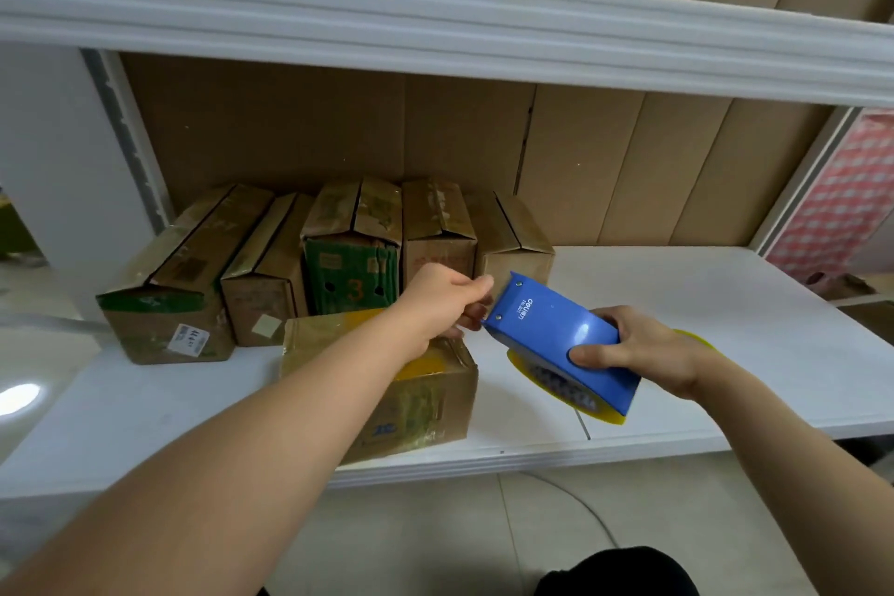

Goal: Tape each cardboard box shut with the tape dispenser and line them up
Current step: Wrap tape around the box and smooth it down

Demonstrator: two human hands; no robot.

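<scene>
On the white shelf [677, 305], taking the front cardboard box [425, 402] as the landmark, a row of five cardboard boxes [309, 257] stands side by side behind it against the brown back panel [338, 126], reaching further left than it does. The left hand [447, 302] hovers over that box's right rear corner, its grip closed in a pinch at the front end of the blue tape dispenser [561, 344]; the tape itself cannot be made out. Right of the box, the right hand [638, 351] has its grip wrapped around the dispenser's rear, holding it tilted above the shelf.
</scene>
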